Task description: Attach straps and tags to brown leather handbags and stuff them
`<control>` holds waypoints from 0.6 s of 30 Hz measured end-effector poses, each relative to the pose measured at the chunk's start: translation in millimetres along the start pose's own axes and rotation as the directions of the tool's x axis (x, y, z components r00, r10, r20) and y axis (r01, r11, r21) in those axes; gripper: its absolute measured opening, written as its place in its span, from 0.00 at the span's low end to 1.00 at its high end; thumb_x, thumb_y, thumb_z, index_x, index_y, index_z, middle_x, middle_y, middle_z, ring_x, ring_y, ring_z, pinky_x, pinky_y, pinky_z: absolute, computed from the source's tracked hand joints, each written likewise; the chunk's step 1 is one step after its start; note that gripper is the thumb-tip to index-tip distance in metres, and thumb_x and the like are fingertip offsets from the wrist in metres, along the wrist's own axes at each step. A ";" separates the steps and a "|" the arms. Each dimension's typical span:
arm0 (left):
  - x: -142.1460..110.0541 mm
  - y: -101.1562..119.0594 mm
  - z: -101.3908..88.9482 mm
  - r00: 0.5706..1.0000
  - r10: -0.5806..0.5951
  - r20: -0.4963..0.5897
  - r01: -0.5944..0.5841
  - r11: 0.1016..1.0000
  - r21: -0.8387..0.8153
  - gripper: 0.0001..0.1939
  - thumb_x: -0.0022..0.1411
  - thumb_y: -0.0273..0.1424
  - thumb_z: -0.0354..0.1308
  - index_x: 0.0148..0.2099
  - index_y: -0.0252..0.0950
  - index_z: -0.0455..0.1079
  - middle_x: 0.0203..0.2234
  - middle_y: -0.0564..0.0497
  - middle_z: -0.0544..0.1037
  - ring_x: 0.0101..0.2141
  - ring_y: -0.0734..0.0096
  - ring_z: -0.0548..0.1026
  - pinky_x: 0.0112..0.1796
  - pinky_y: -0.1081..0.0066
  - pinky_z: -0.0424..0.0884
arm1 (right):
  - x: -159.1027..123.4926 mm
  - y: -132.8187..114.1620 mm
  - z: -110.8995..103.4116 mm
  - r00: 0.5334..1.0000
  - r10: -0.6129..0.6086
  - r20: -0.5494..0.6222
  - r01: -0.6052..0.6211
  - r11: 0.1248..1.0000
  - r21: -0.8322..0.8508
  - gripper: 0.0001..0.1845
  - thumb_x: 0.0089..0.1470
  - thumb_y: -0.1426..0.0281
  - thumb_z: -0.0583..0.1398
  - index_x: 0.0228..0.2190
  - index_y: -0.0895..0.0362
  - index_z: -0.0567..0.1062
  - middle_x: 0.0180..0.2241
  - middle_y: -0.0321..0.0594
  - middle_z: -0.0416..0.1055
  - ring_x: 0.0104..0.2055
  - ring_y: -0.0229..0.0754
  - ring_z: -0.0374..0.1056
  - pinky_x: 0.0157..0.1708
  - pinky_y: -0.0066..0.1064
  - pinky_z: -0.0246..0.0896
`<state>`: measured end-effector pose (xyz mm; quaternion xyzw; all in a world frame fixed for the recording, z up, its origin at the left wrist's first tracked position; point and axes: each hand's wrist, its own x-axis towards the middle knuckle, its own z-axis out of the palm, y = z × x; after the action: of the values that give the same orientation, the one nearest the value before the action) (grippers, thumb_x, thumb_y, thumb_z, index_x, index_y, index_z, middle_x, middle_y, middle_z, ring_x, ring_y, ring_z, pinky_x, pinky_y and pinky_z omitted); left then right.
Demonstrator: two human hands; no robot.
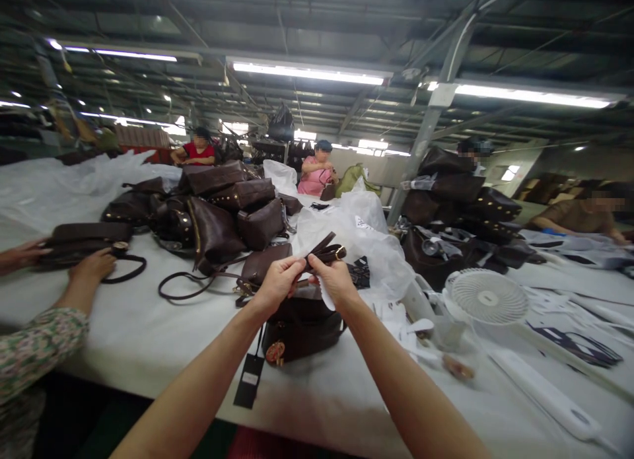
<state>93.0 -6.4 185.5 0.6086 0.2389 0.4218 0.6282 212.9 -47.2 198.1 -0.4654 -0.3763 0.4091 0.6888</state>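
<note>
Bag (307,333) and strap (327,253), held at the near edge of a table

Dark brown bag, near centre, resting on the white table (148,330) directly below the hands. A round charm (275,353) lies against its left front, and a black tag (248,381) hangs by a cord to the left of the charm. The strap is gathered in narrow folds above the bag, its loose end pointing to the far right, beside a gold buckle (341,252).

Handling (judged from appearance): the strap should be light and flexible, with enough body to spring back from a tight fold; a smooth finish may let it slide under a loose pinch. It is best taken between thumb and forefinger, close to the buckle. The bag looks soft-walled and modest in weight, better supported at its body than lifted by the charm or the tag cord, which seem the more delicate parts.

Hands: the left hand (283,279) is closed, thumb over the folded strap; the right hand (335,279) meets it almost thumb to thumb, pinching the same folds, with no wide gap in either grip. A white strip (325,294) shows beside the right thumb; whether it is gripped cannot be told.

Surroundings: at left, a co-worker's hands (96,264) rest on another bag (92,234); far left of centre, a pile of bags (222,214); to the right, a white fan (488,297).
</note>
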 end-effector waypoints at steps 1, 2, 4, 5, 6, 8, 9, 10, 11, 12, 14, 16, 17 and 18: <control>0.5 -0.1 0.7 1.000 0.004 -0.017 -0.004 1.000 0.002 0.22 0.52 0.49 0.62 0.26 0.35 0.62 0.14 0.62 0.56 0.13 0.86 0.52 0.13 0.79 0.49 | 0.1 -2.8 -1.2 0.999 0.018 0.031 -0.019 1.000 0.012 0.18 0.35 0.61 0.72 0.26 0.60 0.77 0.25 0.36 0.75 0.23 0.34 0.67 0.20 0.25 0.66; 0.9 0.1 1.3 0.999 0.005 -0.036 -0.005 1.000 0.004 0.21 0.52 0.48 0.62 0.27 0.35 0.63 0.14 0.62 0.56 0.13 0.86 0.52 0.14 0.79 0.49 | -0.1 -5.6 -3.0 0.997 0.039 0.067 -0.041 0.999 0.022 0.17 0.35 0.63 0.72 0.26 0.60 0.77 0.26 0.36 0.76 0.25 0.35 0.69 0.23 0.26 0.69; 2.0 0.8 2.1 0.997 0.011 -0.079 -0.010 1.000 0.014 0.20 0.52 0.47 0.62 0.26 0.35 0.64 0.14 0.63 0.56 0.13 0.85 0.52 0.14 0.79 0.48 | -1.3 -11.5 -9.0 0.983 0.102 0.152 -0.103 0.995 0.002 0.15 0.35 0.67 0.72 0.26 0.60 0.77 0.26 0.37 0.76 0.27 0.36 0.72 0.25 0.26 0.72; 2.7 1.3 2.4 0.995 0.019 -0.100 -0.016 1.000 0.022 0.20 0.52 0.46 0.62 0.26 0.35 0.63 0.14 0.62 0.57 0.13 0.85 0.52 0.14 0.78 0.48 | -2.4 -14.6 -13.0 0.972 0.144 0.188 -0.141 0.990 -0.026 0.14 0.35 0.69 0.72 0.27 0.60 0.76 0.26 0.37 0.76 0.27 0.36 0.72 0.25 0.26 0.72; 3.6 1.7 2.5 0.993 0.027 -0.118 -0.024 0.999 0.030 0.20 0.53 0.46 0.62 0.25 0.35 0.63 0.14 0.62 0.57 0.13 0.85 0.53 0.14 0.78 0.48 | -3.8 -17.6 -17.4 0.959 0.187 0.214 -0.178 0.982 -0.060 0.15 0.35 0.71 0.72 0.27 0.60 0.75 0.25 0.37 0.75 0.26 0.37 0.73 0.24 0.26 0.72; 5.5 2.0 2.6 0.989 0.047 -0.142 -0.041 0.998 0.043 0.19 0.53 0.45 0.61 0.24 0.36 0.61 0.14 0.62 0.57 0.13 0.84 0.53 0.14 0.78 0.49 | -7.7 -23.3 -26.0 0.938 0.258 0.231 -0.231 0.963 -0.137 0.16 0.35 0.73 0.71 0.28 0.59 0.72 0.22 0.35 0.74 0.24 0.38 0.73 0.21 0.25 0.71; 6.7 1.8 2.6 0.987 0.056 -0.151 -0.049 0.998 0.049 0.19 0.54 0.44 0.61 0.24 0.36 0.61 0.13 0.62 0.57 0.13 0.84 0.54 0.14 0.78 0.49 | -10.1 -25.5 -29.4 0.935 0.273 0.228 -0.235 0.955 -0.179 0.17 0.36 0.73 0.71 0.27 0.58 0.71 0.21 0.34 0.74 0.23 0.38 0.73 0.19 0.25 0.70; 7.9 1.2 2.6 0.986 0.060 -0.158 -0.052 0.997 0.058 0.19 0.54 0.44 0.60 0.24 0.36 0.61 0.13 0.62 0.57 0.13 0.84 0.54 0.14 0.78 0.49 | -12.8 -27.3 -31.9 0.937 0.272 0.221 -0.223 0.949 -0.221 0.17 0.37 0.72 0.71 0.27 0.57 0.69 0.20 0.34 0.74 0.21 0.39 0.73 0.17 0.25 0.69; 9.1 0.3 2.6 0.985 0.063 -0.163 -0.052 0.996 0.069 0.19 0.54 0.44 0.60 0.24 0.36 0.61 0.14 0.62 0.58 0.13 0.83 0.54 0.14 0.78 0.49 | -15.6 -28.5 -33.2 0.942 0.258 0.214 -0.200 0.945 -0.260 0.17 0.38 0.70 0.70 0.27 0.57 0.67 0.19 0.34 0.74 0.21 0.39 0.72 0.16 0.25 0.68; 10.2 -0.8 2.6 0.984 0.066 -0.168 -0.052 0.995 0.088 0.18 0.54 0.44 0.60 0.24 0.36 0.61 0.14 0.61 0.58 0.13 0.83 0.54 0.15 0.78 0.49 | -18.5 -29.1 -33.3 0.951 0.232 0.202 -0.168 0.941 -0.293 0.17 0.40 0.68 0.69 0.27 0.56 0.66 0.19 0.34 0.74 0.20 0.39 0.72 0.14 0.24 0.67; 11.7 -2.9 2.6 0.981 0.091 -0.173 -0.066 0.987 0.145 0.17 0.55 0.43 0.58 0.24 0.35 0.64 0.15 0.60 0.60 0.14 0.82 0.55 0.16 0.77 0.50 | -23.7 -29.4 -31.1 0.974 0.145 0.173 -0.078 0.936 -0.342 0.15 0.43 0.66 0.67 0.30 0.55 0.67 0.18 0.32 0.73 0.19 0.39 0.71 0.13 0.23 0.64; 11.6 -4.1 2.9 0.978 0.144 -0.147 -0.112 0.972 0.208 0.15 0.56 0.41 0.58 0.26 0.34 0.69 0.16 0.58 0.64 0.18 0.80 0.59 0.20 0.77 0.55 | -27.4 -29.3 -28.0 0.986 0.032 0.166 0.032 0.927 -0.373 0.15 0.46 0.64 0.66 0.34 0.55 0.69 0.18 0.30 0.72 0.18 0.38 0.70 0.12 0.23 0.62; 10.8 -4.2 3.1 0.976 0.175 -0.126 -0.142 0.961 0.238 0.15 0.56 0.41 0.57 0.27 0.34 0.71 0.18 0.57 0.67 0.20 0.78 0.62 0.23 0.77 0.59 | -28.6 -29.5 -27.0 0.984 -0.020 0.180 0.088 0.921 -0.379 0.14 0.46 0.64 0.65 0.35 0.55 0.71 0.19 0.30 0.72 0.18 0.38 0.70 0.13 0.23 0.62; 9.7 -3.9 3.2 0.974 0.200 -0.103 -0.167 0.950 0.265 0.14 0.56 0.40 0.57 0.28 0.33 0.72 0.20 0.55 0.69 0.23 0.75 0.65 0.26 0.76 0.61 | -29.3 -29.9 -26.7 0.976 -0.063 0.210 0.140 0.916 -0.375 0.14 0.46 0.63 0.65 0.35 0.56 0.72 0.21 0.31 0.73 0.20 0.38 0.71 0.15 0.24 0.64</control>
<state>101.7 0.2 184.3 0.6752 0.2732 0.4828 0.4861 232.2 -89.8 214.8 -0.5303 -0.5387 0.3334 0.5635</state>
